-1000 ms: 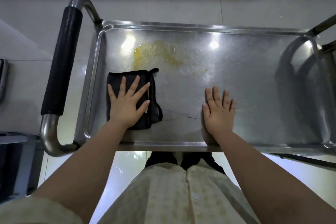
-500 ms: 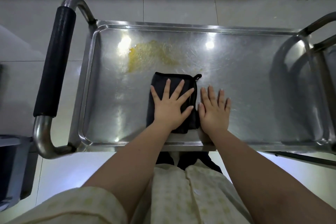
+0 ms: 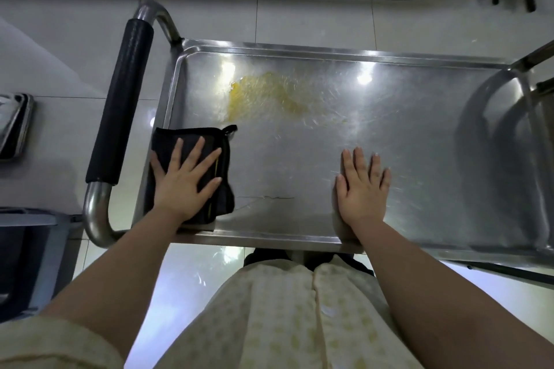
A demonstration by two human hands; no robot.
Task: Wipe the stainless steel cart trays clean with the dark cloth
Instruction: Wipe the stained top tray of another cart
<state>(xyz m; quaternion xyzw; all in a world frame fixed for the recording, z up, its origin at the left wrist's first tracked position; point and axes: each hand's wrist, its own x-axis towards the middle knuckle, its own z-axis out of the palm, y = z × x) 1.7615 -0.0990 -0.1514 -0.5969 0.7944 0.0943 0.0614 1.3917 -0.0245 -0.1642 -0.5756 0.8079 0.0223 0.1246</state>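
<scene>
Stainless steel cart tray [image 3: 389,135], seen from above by the person standing at its near long edge, fills the middle of the view. One dark cloth [image 3: 192,133], folded into a rectangle, lies in the tray's near left corner, overlapping the left rim. The left hand [image 3: 183,186] presses flat on it, fingers straight and spread apart. The right hand [image 3: 361,189] rests flat on bare metal near the front rim, well apart from the cloth, fingers straight and close together, holding nothing. One yellow smear [image 3: 263,93] sits just beyond the cloth, towards the far left of the tray, not yet wiped. A thin dark thread-like line [image 3: 269,197] lies between the hands. To wipe well, the cloth probably needs firm, even palm pressure and overlapping passes that gather the yellow residue in one direction rather than spreading it, with a turn to a clean face afterwards; the right hand can steady the cart. Counted: one tray in full view, one cloth, two hands, one smear, one padded black handle [image 3: 120,105] at the left end. A metal object at the far left edge [image 3: 15,126] may be another tray, though too little shows to be sure.
</scene>
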